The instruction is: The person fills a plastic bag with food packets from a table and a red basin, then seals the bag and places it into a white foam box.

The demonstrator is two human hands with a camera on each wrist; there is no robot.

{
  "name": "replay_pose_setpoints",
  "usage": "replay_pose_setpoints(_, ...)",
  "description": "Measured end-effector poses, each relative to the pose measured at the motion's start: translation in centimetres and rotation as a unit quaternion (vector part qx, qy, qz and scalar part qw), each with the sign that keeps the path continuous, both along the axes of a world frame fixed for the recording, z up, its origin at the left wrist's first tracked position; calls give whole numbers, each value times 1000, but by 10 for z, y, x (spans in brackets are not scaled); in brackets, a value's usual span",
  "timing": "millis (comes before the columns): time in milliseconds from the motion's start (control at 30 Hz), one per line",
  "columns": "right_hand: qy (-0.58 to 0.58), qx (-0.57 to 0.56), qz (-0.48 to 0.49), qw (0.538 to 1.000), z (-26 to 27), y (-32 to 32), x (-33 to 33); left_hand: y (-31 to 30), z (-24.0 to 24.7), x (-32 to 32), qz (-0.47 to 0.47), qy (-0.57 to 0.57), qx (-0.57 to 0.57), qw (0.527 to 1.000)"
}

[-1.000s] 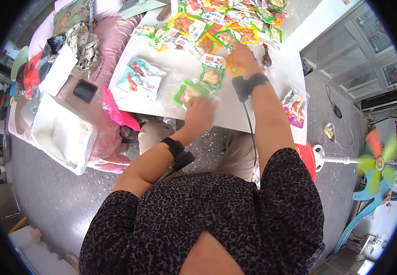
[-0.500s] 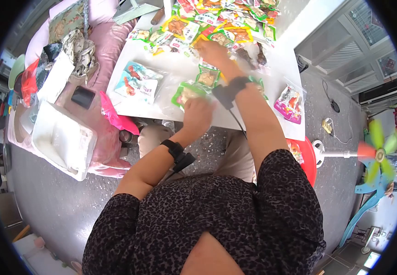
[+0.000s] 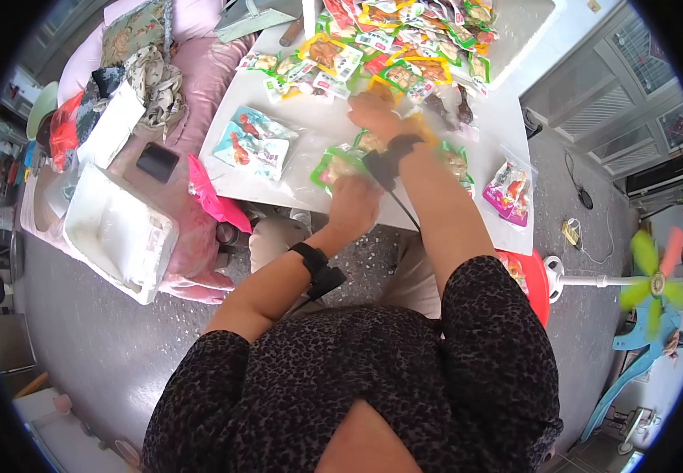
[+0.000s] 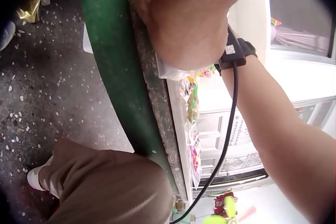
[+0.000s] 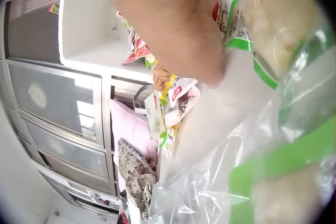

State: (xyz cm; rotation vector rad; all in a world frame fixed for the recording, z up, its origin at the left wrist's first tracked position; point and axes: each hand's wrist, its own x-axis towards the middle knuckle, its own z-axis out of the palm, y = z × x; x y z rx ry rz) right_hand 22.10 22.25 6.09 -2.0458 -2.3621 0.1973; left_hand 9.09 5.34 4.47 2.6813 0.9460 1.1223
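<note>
In the head view my left hand [image 3: 355, 206] is at the near table edge, fingers curled on a clear plastic bag [image 5: 194, 198]. A green-edged food packet [image 3: 333, 167] shows in that bag, just past the fingers. Farther up the table my right hand [image 3: 377, 114] grips a yellow-edged food packet [image 3: 382, 87], which sticks out beyond its knuckles at the edge of the pile. Its fingertips are hidden. Under the right wrist lie an orange packet [image 3: 426, 130] and a green-edged packet [image 3: 369, 142]. Another green-edged packet [image 3: 455, 162] lies right of that forearm.
A heap of packets [image 3: 404, 39] fills the far end, beside a white foam box [image 3: 526, 35]. A blue-and-white bag [image 3: 254, 142] lies on the left, a purple packet [image 3: 507, 189] on the right. A red stool [image 3: 537, 288] and a fan [image 3: 656, 285] stand right.
My right hand left the orange packet, reached left to the yellow-edged packet at the pile, then drew slightly back toward me. My left hand stays at the clear bag. The head view shifted slightly.
</note>
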Motion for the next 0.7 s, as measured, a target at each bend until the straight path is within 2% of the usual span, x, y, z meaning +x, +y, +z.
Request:
replay_pose_setpoints(133, -95, -52, -14, 994, 11, -1, 19, 0, -4, 0, 7, 4, 3, 1000)
replay_pose_setpoints(233, -62, -25, -44, 997, 27, -2, 10, 0, -2, -1, 7, -3, 1, 1000)
replay_pose_setpoints(333, 25, 50, -40, 998, 35, -2, -13, 0, -4, -1, 6, -35, -2, 999)
replay_pose_setpoints(400, 11, 65, -73, 995, 22, 10, -23, 1, -7, 0, 3, -61, 10, 998)
replay_pose_setpoints(533, 21, 117, -143, 983, -7, 28, -27, 2, -9, -1, 3, -42, 18, 999)
replay_pose_setpoints(700, -17, 95, -106, 990, -9, 32, -17, 2, -8, 0, 10, -50, 24, 998)
